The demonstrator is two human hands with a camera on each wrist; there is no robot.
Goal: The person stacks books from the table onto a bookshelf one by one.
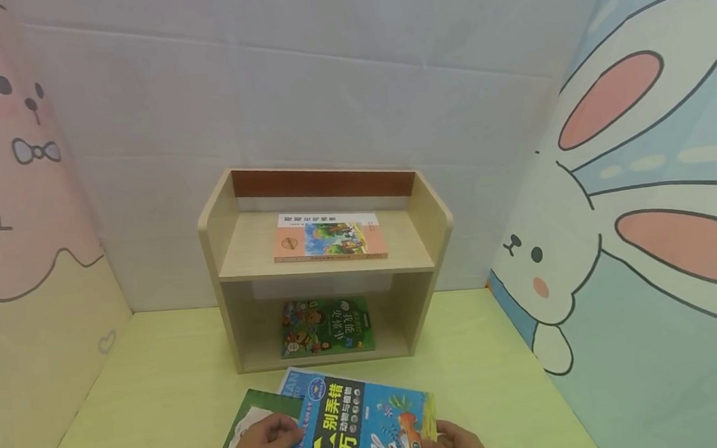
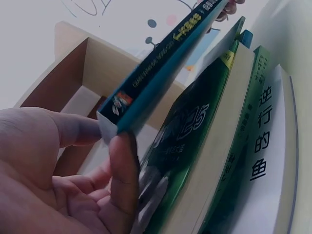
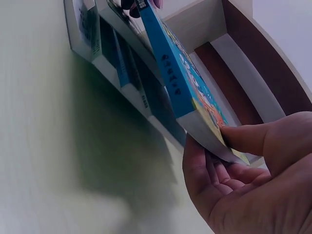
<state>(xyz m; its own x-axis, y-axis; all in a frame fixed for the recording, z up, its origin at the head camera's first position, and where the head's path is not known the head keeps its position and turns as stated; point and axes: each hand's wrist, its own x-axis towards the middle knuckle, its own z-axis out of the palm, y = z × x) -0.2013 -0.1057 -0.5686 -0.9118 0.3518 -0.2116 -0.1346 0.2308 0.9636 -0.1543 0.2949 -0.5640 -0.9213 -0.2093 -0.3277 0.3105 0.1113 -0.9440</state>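
Note:
Both hands hold a blue children's book (image 1: 372,424) with a cartoon rabbit on its cover, raised above a stack of books. My left hand (image 1: 263,447) pinches its left edge between thumb and fingers; the left wrist view shows the dark spine side of this book (image 2: 161,58). On the right edge, my right hand (image 1: 456,445) grips with the thumb on the cover and fingers underneath. Beneath it lies a green book (image 1: 242,416), partly covered, with several more books below, among them a white-covered book (image 2: 265,141).
A small wooden shelf (image 1: 327,273) stands behind the stack. An orange and white book (image 1: 330,238) lies flat on its upper board, and a green picture book (image 1: 326,327) on its lower one. Cartoon-printed walls flank the pale yellow table (image 1: 494,381).

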